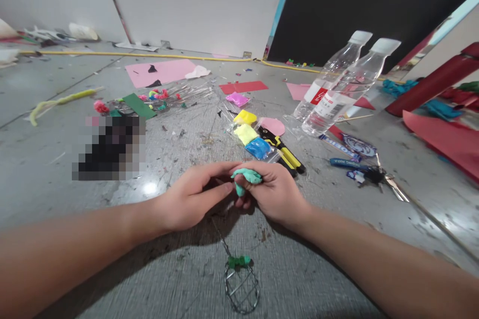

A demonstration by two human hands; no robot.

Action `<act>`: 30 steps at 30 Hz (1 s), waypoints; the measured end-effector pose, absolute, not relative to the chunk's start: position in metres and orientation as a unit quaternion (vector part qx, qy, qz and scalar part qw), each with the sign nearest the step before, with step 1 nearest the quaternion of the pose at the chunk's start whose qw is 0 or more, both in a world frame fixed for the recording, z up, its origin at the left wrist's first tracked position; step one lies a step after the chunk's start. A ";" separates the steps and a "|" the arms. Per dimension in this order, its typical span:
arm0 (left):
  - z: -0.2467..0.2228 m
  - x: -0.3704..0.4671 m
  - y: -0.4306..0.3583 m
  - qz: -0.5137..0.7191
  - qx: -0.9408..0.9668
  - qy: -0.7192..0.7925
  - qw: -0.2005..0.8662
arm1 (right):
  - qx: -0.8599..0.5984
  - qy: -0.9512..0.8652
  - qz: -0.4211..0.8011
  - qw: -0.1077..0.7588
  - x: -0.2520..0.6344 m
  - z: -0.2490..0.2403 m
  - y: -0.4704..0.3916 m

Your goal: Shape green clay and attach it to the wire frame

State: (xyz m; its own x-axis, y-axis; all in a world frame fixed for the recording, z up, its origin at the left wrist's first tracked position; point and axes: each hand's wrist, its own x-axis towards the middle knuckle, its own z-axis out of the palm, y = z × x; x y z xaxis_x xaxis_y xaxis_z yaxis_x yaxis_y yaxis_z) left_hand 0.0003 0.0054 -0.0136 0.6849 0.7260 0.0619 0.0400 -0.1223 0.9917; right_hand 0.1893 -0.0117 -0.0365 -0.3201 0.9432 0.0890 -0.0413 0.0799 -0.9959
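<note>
Both hands meet at the middle of the grey floor (75, 109): the right hand (277, 192) has its fingers curled tight round a lump of teal clay (246, 177), and the left hand (190, 197) pinches the same lump from 9 o'clock with thumb and forefinger close together. At 6 o'clock from the clay lies a wire loop (241, 286) with a green bit on its stem; at 1 o'clock lie clay packets (251, 137), pliers (284, 152), and farther off two bottles (342, 87).
</note>
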 end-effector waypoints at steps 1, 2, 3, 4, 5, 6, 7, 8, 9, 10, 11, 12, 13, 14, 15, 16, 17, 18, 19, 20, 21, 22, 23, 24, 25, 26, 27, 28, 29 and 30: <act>-0.013 -0.001 0.005 0.282 0.707 0.281 0.584 | -0.384 -0.581 0.565 0.443 0.189 -0.035 -0.012; -0.014 -0.002 0.005 0.280 0.724 0.291 0.559 | -0.382 -0.574 0.575 0.440 0.189 -0.034 -0.011; -0.014 -0.003 0.005 0.280 0.743 0.304 0.527 | -0.378 -0.570 0.589 0.430 0.189 -0.034 -0.011; -0.015 -0.004 0.005 0.287 0.762 0.315 0.488 | -0.373 -0.570 0.605 0.412 0.189 -0.034 -0.011; -0.017 -0.005 0.006 0.300 0.781 0.321 0.445 | -0.368 -0.575 0.617 0.391 0.190 -0.035 -0.011; -0.018 -0.005 0.006 0.315 0.799 0.320 0.400 | -0.362 -0.585 0.623 0.371 0.190 -0.036 -0.011; -0.019 -0.006 0.006 0.330 0.815 0.314 0.359 | -0.354 -0.601 0.620 0.358 0.191 -0.037 -0.010; -0.020 -0.006 0.006 0.343 0.828 0.304 0.323 | -0.345 -0.620 0.611 0.352 0.192 -0.038 -0.010; -0.021 -0.007 0.006 0.353 0.838 0.293 0.295 | -0.335 -0.636 0.601 0.350 0.192 -0.039 -0.009; -0.021 -0.007 0.006 0.360 0.845 0.284 0.275 | -0.324 -0.647 0.596 0.348 0.193 -0.039 -0.009; -0.020 -0.008 0.005 0.366 0.850 0.276 0.261 | -0.316 -0.650 0.600 0.344 0.194 -0.038 -0.009; -0.020 -0.008 0.005 0.372 0.853 0.266 0.252 | -0.311 -0.640 0.616 0.337 0.194 -0.036 -0.010; -0.019 -0.008 0.005 0.376 0.856 0.255 0.246 | -0.308 -0.619 0.643 0.329 0.195 -0.034 -0.010; -0.019 -0.009 0.005 0.381 0.858 0.246 0.242 | -0.305 -0.594 0.674 0.316 0.195 -0.032 -0.011; -0.018 -0.009 0.004 0.385 0.859 0.239 0.239 | -0.302 -0.570 0.702 0.303 0.195 -0.030 -0.012; -0.017 -0.009 0.004 0.388 0.860 0.233 0.238 | -0.297 -0.549 0.725 0.291 0.196 -0.027 -0.012; -0.017 -0.009 0.004 0.389 0.860 0.231 0.236 | -0.285 -0.534 0.745 0.282 0.196 -0.026 -0.012; -0.016 -0.009 0.005 0.388 0.860 0.233 0.234 | -0.268 -0.524 0.759 0.279 0.196 -0.025 -0.012; -0.016 -0.009 0.005 0.387 0.860 0.238 0.233 | -0.248 -0.519 0.769 0.280 0.196 -0.025 -0.011; -0.016 -0.009 0.005 0.387 0.859 0.242 0.233 | -0.230 -0.515 0.774 0.287 0.196 -0.026 -0.010; -0.016 -0.008 0.005 0.390 0.855 0.250 0.234 | -0.217 -0.511 0.779 0.293 0.195 -0.027 -0.009; -0.016 -0.008 0.005 0.393 0.849 0.262 0.237 | -0.209 -0.510 0.781 0.293 0.195 -0.029 -0.008; -0.016 -0.007 0.005 0.397 0.841 0.277 0.243 | -0.210 -0.512 0.780 0.293 0.194 -0.032 -0.007; -0.016 -0.006 0.005 0.398 0.831 0.296 0.251 | -0.216 -0.518 0.775 0.289 0.193 -0.034 -0.006; -0.016 -0.005 0.005 0.397 0.822 0.313 0.260 | -0.229 -0.528 0.767 0.284 0.192 -0.035 -0.005; -0.016 -0.004 0.005 0.395 0.815 0.327 0.270 | -0.244 -0.537 0.755 0.285 0.191 -0.036 -0.005; -0.016 -0.004 0.005 0.391 0.810 0.334 0.282 | -0.259 -0.543 0.744 0.289 0.190 -0.037 -0.005; -0.016 -0.004 0.005 0.388 0.805 0.334 0.299 | -0.275 -0.544 0.735 0.299 0.189 -0.037 -0.005; -0.016 -0.004 0.006 0.384 0.799 0.331 0.322 | -0.288 -0.538 0.728 0.312 0.189 -0.036 -0.005; -0.017 -0.004 0.007 0.380 0.791 0.327 0.352 | -0.296 -0.529 0.724 0.329 0.188 -0.036 -0.005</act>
